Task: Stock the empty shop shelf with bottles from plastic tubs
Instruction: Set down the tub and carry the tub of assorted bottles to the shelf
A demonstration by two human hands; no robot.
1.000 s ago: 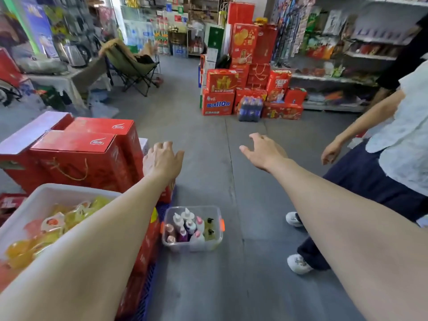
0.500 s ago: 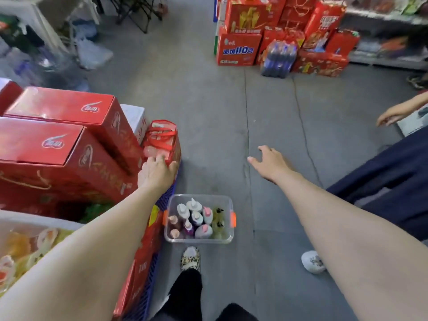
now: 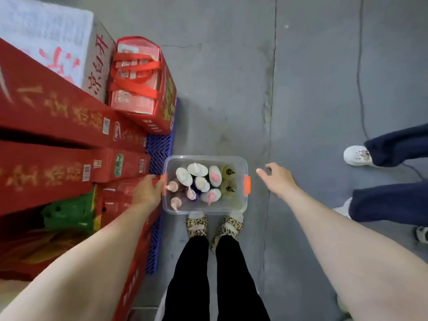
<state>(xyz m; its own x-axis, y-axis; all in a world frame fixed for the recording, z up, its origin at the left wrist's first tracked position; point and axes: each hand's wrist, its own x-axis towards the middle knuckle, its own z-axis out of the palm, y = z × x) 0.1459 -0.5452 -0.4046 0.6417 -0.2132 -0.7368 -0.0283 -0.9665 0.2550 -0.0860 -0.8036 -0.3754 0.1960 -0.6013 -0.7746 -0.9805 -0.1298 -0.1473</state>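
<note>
Head view, looking straight down. We stand on a grey concrete floor [image 3: 231, 89] w/ a clear plastic tub [image 3: 205, 209] just ahead of our leopard-print slippers [image 3: 196, 225], its near wall close by the toes. The tub stands upright and open-topped, and holds bottles [image 3: 201, 183] packed cap-up: white and pink tops at centre and L, two yellowish ones w/ dark caps along the R side. Each short end carries an orange clip, the L latch [image 3: 163, 181] and the R latch [image 3: 247, 185]. Our L hand [image 3: 148, 191] is at the tub's L end, fingertips against the rim by the L latch; blur there is heavy, so we cannot tell whether it grips or merely touches. Our R hand [image 3: 276, 179] is released, forefinger out and the rest loosely bent, just beside the R latch but apart from it, holding nothing. To the L, red cartons [image 3: 58, 112] w/ gold lettering are stacked on a blue pallet [image 3: 159, 147]; a red strapped pack [image 3: 139, 84] stands at the stack's far corner. At far R are a second person's navy trousers [image 3: 393, 147] and a white shoe [image 3: 356, 155], well apart from the tub.
</note>
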